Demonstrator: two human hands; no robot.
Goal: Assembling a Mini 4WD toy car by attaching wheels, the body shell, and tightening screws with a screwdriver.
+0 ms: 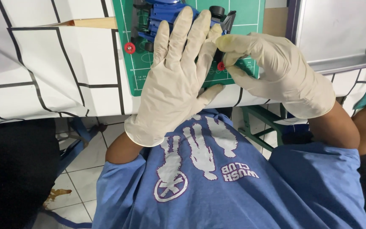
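Single head-worn camera, looked steeply down and slightly forward from above the wearer's chest. The blue shirt (217, 186) filled the bottom of frame, so the view sat very close to the body. The table edge (64, 106) ran across the upper third, tilted a little. Both gloved hands, left hand (176, 80) and right hand (276, 72), were near the lens and large in frame over the green cutting mat (242, 12). Tiled floor (81, 169) showed under the table at lower left. No second view, so nothing shared.
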